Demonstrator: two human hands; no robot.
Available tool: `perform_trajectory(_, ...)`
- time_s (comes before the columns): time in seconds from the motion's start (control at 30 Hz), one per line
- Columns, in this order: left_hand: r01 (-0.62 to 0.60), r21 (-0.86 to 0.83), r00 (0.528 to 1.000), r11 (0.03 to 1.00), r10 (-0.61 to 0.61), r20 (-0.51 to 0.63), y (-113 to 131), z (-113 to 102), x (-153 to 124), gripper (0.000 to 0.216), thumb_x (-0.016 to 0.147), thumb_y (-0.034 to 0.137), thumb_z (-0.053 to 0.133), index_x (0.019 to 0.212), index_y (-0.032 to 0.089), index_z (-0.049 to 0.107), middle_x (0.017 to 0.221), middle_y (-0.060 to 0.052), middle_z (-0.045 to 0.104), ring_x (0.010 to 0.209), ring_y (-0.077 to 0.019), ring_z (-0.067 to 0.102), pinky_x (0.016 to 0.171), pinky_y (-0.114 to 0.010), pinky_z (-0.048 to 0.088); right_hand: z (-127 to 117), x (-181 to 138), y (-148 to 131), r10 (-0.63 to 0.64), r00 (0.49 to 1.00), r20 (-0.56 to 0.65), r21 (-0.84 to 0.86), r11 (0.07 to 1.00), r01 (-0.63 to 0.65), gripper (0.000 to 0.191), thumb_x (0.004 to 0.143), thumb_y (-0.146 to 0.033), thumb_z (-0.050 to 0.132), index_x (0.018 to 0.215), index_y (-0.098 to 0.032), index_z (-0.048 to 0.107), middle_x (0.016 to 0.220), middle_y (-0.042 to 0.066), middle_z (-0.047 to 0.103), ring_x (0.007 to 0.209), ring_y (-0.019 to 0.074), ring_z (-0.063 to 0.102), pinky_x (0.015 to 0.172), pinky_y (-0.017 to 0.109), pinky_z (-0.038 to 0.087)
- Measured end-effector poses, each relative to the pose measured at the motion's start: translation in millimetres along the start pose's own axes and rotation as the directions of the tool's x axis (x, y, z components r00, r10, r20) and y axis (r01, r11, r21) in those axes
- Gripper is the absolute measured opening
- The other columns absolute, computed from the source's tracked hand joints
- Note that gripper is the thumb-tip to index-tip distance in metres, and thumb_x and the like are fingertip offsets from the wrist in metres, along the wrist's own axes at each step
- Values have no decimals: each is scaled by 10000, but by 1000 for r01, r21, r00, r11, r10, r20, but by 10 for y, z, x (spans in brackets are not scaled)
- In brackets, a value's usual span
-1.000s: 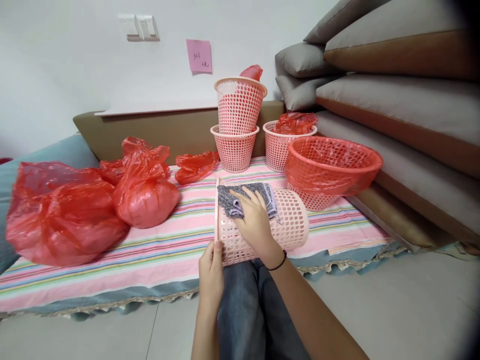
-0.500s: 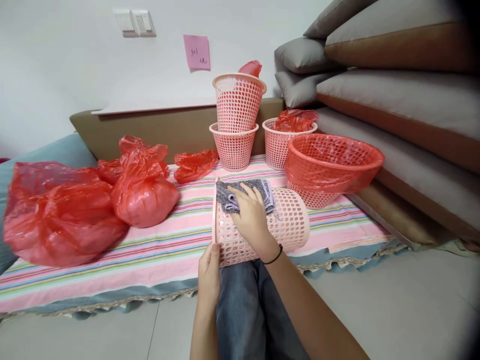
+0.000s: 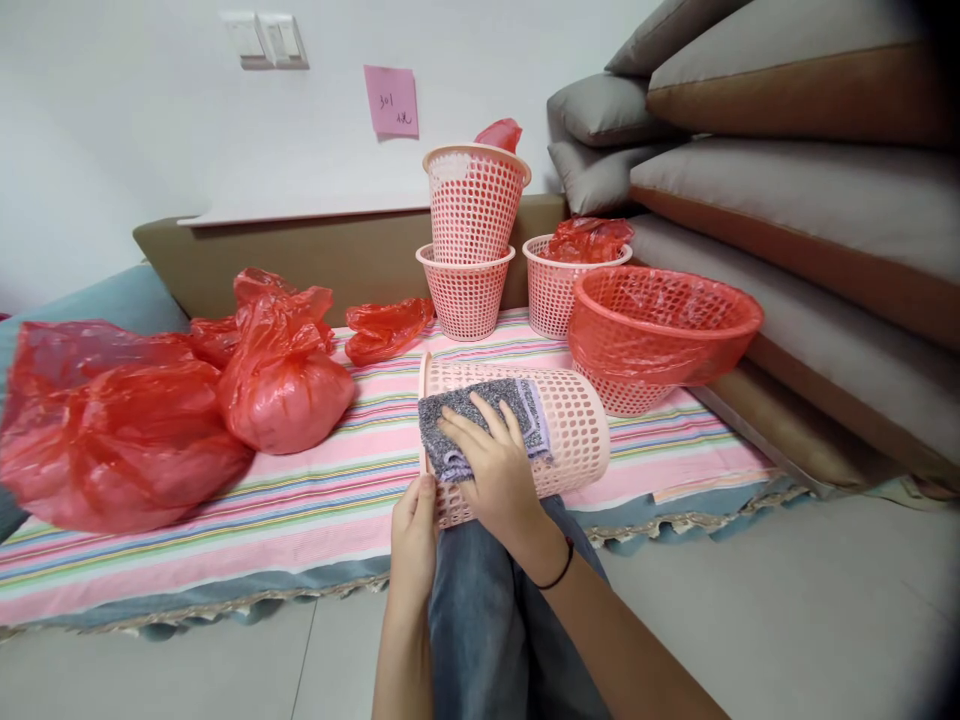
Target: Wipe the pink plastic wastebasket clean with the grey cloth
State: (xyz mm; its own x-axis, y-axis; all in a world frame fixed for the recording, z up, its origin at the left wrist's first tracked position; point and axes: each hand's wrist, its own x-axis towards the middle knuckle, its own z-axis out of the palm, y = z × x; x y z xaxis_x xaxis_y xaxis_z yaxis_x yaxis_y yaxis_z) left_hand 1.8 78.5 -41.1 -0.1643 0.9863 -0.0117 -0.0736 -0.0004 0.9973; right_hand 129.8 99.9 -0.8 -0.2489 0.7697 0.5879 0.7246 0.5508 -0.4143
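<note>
A pale pink mesh basket (image 3: pixel 570 425) lies on its side across my knee, at the edge of the striped cloth (image 3: pixel 300 500). My left hand (image 3: pixel 414 535) grips its rim at the lower left. My right hand (image 3: pixel 491 470) presses a grey rag (image 3: pixel 465 425) flat against the basket's side, fingers stretched over the rag.
Two stacked pink baskets (image 3: pixel 471 235) and a third basket holding a red bag (image 3: pixel 559 285) stand at the back. A wide basket lined with red plastic (image 3: pixel 660 330) sits at the right. Filled red plastic bags (image 3: pixel 277 365) lie on the left. Grey cushions (image 3: pixel 787 180) are piled at the right.
My right hand has slid the rag down the basket's side toward me. The basket has turned a little and shifted nearer; my left hand keeps its hold on the rim.
</note>
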Motion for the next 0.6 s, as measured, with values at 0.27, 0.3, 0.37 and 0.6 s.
perform_trajectory(0.27, -11, 130, 1000, 991, 10, 10, -43, -60, -43, 591, 711, 765, 559, 647, 177, 550, 671, -14, 582, 667, -161, 508, 635, -263, 425, -109, 271, 290, 68, 997, -31, -36, 997, -69, 594, 738, -28, 495, 1302, -192, 579, 1390, 18, 581, 1388, 254, 376, 1180, 473, 197)
perform_trajectory(0.3, -6, 136, 1000, 991, 3, 17, -57, -68, -74, 589, 723, 761, 550, 668, 175, 569, 703, -26, 608, 693, -172, 529, 660, -271, 434, -130, 288, 356, 90, 995, -43, -49, 995, -92, 587, 741, -34, 500, 1303, -185, 579, 1381, 26, 589, 1376, 258, 395, 1176, 478, 206)
perform_trajectory(0.37, 4, 152, 1000, 988, -8, 29, -67, -73, -138, 597, 738, 760, 531, 708, 169, 605, 761, -50, 650, 757, -199, 566, 712, -289, 450, -189, 283, 529, 136, 987, -82, -84, 986, -143, 562, 750, -54, 511, 1297, -162, 584, 1356, 55, 608, 1346, 271, 435, 1164, 493, 226)
perform_trajectory(0.6, 2, 139, 997, 990, -12, 73, -19, -7, -236, 592, 754, 742, 529, 778, 167, 670, 832, -79, 704, 863, -253, 624, 802, -328, 481, -561, -9, 1295, 293, 925, -243, -209, 915, -345, 362, 776, -140, 505, 1095, -133, 675, 1165, 158, 688, 1140, 322, 577, 1013, 491, 394)
